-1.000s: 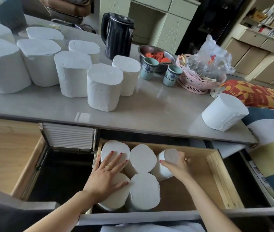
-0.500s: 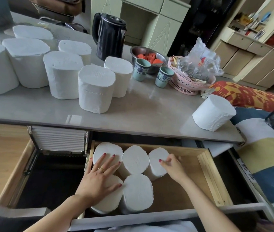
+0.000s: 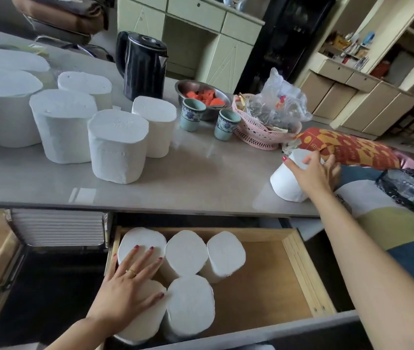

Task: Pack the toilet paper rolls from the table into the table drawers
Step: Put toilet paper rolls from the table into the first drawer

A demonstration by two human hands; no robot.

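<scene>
Since a second earlier the right hand (image 3: 315, 174) had left the drawer (image 3: 299, 270) and reached the lone roll (image 3: 283, 183) at the table's (image 3: 200, 178) right edge, fingers spread and curling over its top; the left hand (image 3: 128, 286) stayed flat on the packed rolls (image 3: 186, 251), five upright in the drawer's left half. The step in hand looked like fetching the sixth; next, a firm grip, lifting and setting it beside them; more rolls (image 3: 117, 145) waited on the table.
</scene>
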